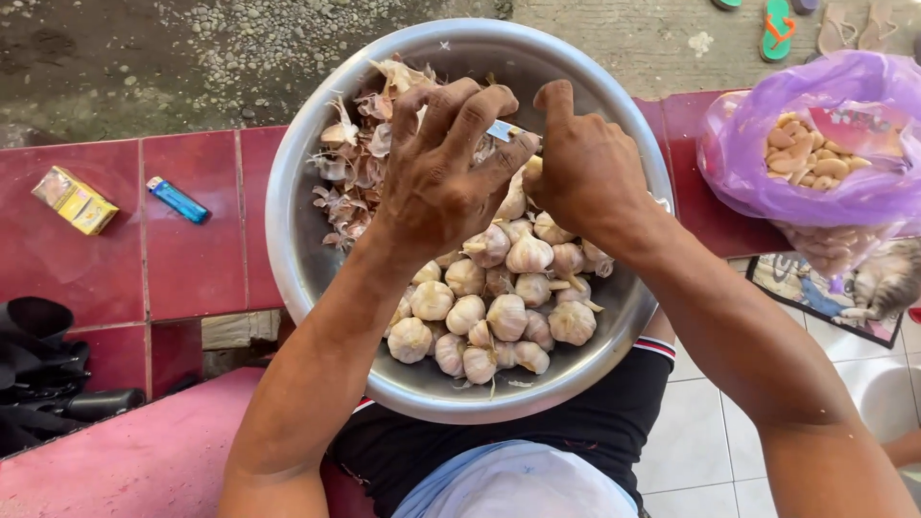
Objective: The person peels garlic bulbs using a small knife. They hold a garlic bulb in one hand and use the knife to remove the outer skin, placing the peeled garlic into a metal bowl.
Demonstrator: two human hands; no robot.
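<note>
A large steel bowl [297, 240] rests on my lap. Whole garlic bulbs [507, 317] fill its near side and dry papery skins [350, 158] are heaped at its far left. Both hands work together over the middle of the bowl. My left hand [446, 168] pinches a small knife blade [501, 130] between its fingertips. My right hand [580, 163] is closed on a garlic clove [531, 173], held right against the blade.
A purple plastic bag [739, 153] of peeled cloves [806, 158] sits on the red tiled ledge at right. A yellow box [75, 200] and a blue lighter [177, 200] lie at left. A cat [887, 278] lies on the floor.
</note>
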